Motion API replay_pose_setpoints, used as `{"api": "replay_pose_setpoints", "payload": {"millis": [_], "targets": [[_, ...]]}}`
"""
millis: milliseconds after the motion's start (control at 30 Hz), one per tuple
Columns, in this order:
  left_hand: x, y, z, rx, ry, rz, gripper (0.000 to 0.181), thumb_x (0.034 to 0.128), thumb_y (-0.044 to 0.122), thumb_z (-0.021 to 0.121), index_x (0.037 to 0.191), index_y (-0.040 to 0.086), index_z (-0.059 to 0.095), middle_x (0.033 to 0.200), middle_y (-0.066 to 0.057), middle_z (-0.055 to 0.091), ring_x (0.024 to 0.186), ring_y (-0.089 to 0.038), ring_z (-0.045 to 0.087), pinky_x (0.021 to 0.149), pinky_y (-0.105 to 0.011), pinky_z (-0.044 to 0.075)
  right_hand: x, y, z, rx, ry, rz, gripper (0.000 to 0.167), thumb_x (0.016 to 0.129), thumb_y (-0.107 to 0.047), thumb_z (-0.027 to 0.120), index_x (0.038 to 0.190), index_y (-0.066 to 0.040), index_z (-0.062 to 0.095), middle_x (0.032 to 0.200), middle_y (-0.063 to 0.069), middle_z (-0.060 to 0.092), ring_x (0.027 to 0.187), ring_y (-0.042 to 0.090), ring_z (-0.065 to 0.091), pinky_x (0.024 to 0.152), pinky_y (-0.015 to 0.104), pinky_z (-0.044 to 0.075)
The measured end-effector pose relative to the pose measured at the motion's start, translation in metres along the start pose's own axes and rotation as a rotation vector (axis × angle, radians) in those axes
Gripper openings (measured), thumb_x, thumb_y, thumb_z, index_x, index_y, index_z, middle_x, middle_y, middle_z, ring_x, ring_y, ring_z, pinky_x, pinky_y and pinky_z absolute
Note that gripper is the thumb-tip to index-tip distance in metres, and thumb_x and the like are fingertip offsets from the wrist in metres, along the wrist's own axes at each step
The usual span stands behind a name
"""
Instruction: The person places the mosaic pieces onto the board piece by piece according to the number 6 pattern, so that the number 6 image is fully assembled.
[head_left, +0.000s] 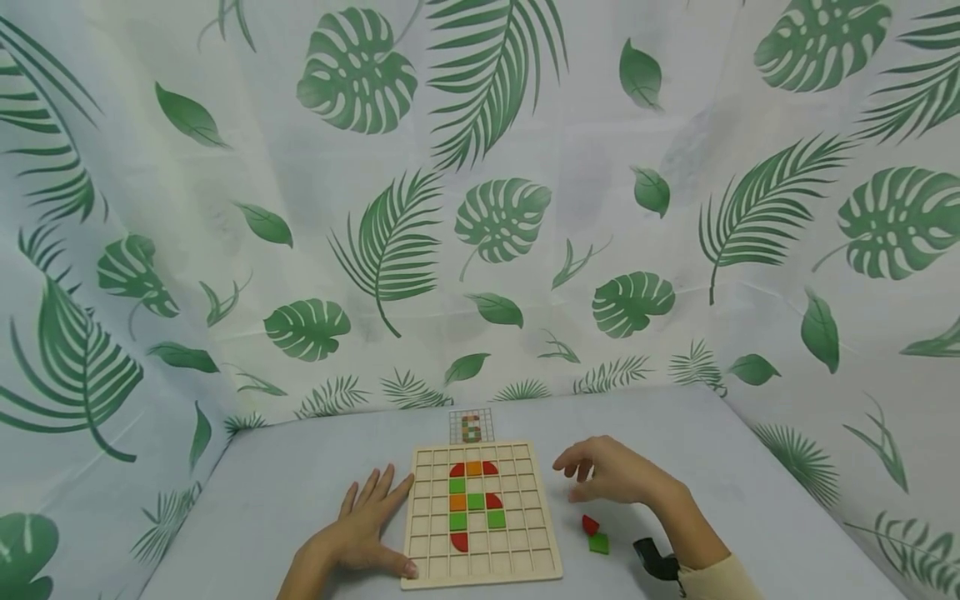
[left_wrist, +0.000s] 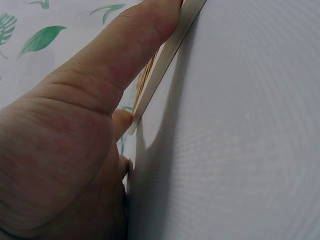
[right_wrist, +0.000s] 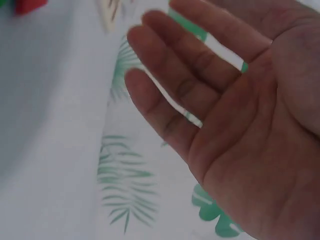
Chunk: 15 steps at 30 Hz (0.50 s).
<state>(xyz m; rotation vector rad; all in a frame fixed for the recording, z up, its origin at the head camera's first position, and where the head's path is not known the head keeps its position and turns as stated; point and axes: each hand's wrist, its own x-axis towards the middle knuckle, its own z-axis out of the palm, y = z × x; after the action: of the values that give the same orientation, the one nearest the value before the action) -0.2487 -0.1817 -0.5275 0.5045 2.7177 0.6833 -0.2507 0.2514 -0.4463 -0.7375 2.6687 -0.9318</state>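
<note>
A square wooden grid board (head_left: 517, 533) lies on the table, with red, orange and green pieces set in several of its cells. My left hand (head_left: 363, 525) rests at the board's left side, fingers spread and straight; its thumb touches the lower left corner. In the left wrist view the thumb (left_wrist: 135, 45) lies along the board's edge (left_wrist: 170, 50). To the right of the board, my right hand (head_left: 618, 471) hovers above the table with loosely bent fingers and holds nothing. Below it lie a red rounded piece (head_left: 590, 525) and a green square piece (head_left: 598, 543), touching or nearly so.
Behind the board lies a small pattern card (head_left: 472, 426) printed with a grid and coloured shapes. A black strap-like device (head_left: 656, 560) sits at the right wrist. A leaf-printed cloth (head_left: 480, 250) hangs at the back and sides of the white table (head_left: 300, 467).
</note>
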Motion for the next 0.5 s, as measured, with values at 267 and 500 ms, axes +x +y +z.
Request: {"api": "replay_pose_setpoints", "payload": {"millis": [267, 500], "targets": [[0.000, 0.000, 0.000, 0.009, -0.003, -0.011, 0.138, 0.0556, 0.077, 0.088, 0.167, 0.026, 0.025, 0.175, -0.019, 0.005, 0.161, -0.046, -0.003, 0.124, -0.073, -0.007, -0.022, 0.020, -0.002, 0.039, -0.120, 0.052, 0.046, 0.072, -0.008, 0.092, 0.115, -0.014, 0.077, 0.110, 0.001, 0.074, 0.095, 0.023, 0.066, 0.071, 0.030, 0.054], [0.000, 0.001, 0.000, 0.008, 0.000, -0.011, 0.138, 0.0556, 0.076, 0.088, 0.167, 0.026, 0.025, 0.175, -0.019, 0.005, 0.161, -0.045, -0.003, 0.124, -0.073, -0.007, -0.017, 0.026, 0.008, 0.054, -0.208, 0.139, 0.040, 0.068, -0.001, 0.093, 0.099, -0.020, 0.076, 0.094, 0.002, 0.068, 0.084, 0.023, 0.062, 0.069, 0.033, 0.052]]}}
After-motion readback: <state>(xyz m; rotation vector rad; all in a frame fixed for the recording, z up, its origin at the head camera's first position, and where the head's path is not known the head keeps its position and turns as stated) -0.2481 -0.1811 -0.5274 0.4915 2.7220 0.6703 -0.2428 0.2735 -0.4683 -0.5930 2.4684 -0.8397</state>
